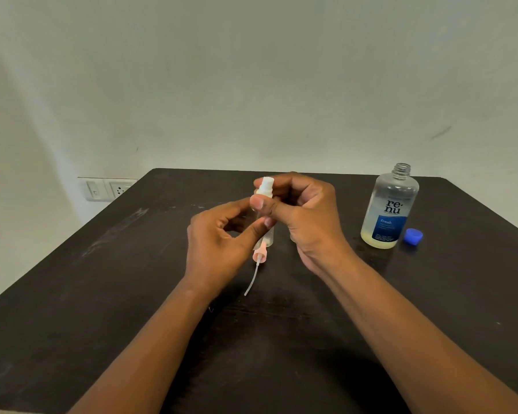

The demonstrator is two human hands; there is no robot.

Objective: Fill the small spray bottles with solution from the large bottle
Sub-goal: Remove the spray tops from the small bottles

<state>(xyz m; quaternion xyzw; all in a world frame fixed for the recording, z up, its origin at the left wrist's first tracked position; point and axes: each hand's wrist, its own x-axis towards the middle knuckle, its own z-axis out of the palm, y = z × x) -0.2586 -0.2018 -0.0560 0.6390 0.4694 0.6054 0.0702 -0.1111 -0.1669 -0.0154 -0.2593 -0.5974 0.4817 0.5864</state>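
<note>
Dark tabletop: right hand pinches spray bottle's white top, left hand pinches its body, uncapped large bottle just right; twisting hard could slip and spill solution.

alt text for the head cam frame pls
Two hands, left and right, hold a small clear spray bottle with white nozzle above a dark table. At right stands an uncapped large clear bottle, its blue cap beside it.
</note>
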